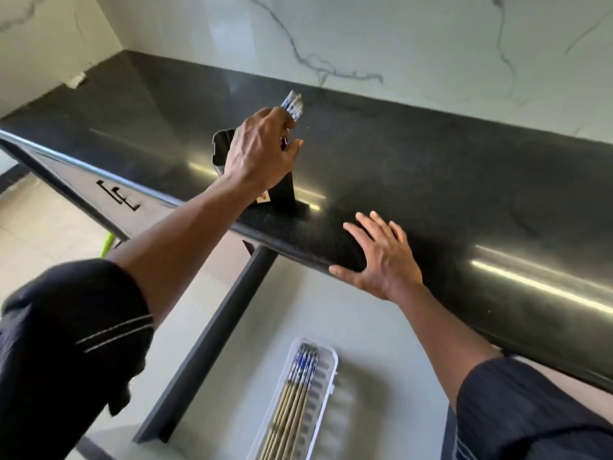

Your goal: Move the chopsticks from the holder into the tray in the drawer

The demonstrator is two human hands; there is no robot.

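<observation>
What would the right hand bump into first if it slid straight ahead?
Probably the marble wall, after bare black countertop; the holder sits left of its line, though depth is unclear.

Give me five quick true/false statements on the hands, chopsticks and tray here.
1. The left hand grips chopsticks at the black holder. True.
2. The right hand holds a chopstick. False: it lies flat and open on the counter edge.
3. The white tray is empty. False: other chopsticks already lie in it.
4. The drawer is open. True.
5. The holder stands in the drawer. False: it stands on the counter.
</observation>
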